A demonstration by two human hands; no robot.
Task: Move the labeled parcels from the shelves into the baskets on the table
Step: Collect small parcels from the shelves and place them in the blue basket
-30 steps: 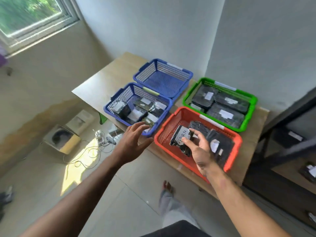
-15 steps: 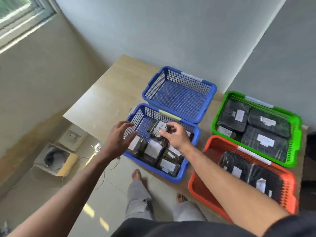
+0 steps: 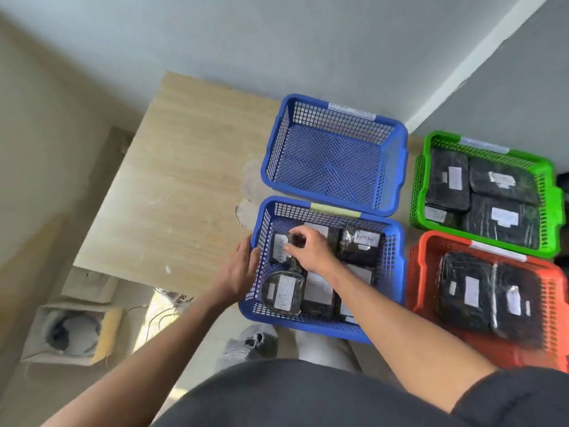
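Note:
Four baskets stand on the wooden table [image 3: 172, 192]. The near blue basket [image 3: 392, 272] holds several black wrapped parcels with white labels. My right hand [image 3: 308, 251] is inside it, fingers pinching a small black parcel marked RETURN [image 3: 280, 248] at the basket's far left corner. My left hand [image 3: 238, 269] lies flat against the basket's left outer wall. The far blue basket [image 3: 335, 155] holds nothing. The green basket [image 3: 551, 192] and the red basket [image 3: 554, 291] each hold several black parcels.
The table's left half is bare wood, and its near edge ends just left of my left hand. On the floor below left lie a cardboard box [image 3: 70, 331] and tangled cables [image 3: 166, 306]. Grey walls stand behind the table.
My right hand carried the RETURN parcel from over the red basket into the near blue basket and lowered it to the far left corner. My left hand came to rest on the basket's left wall.

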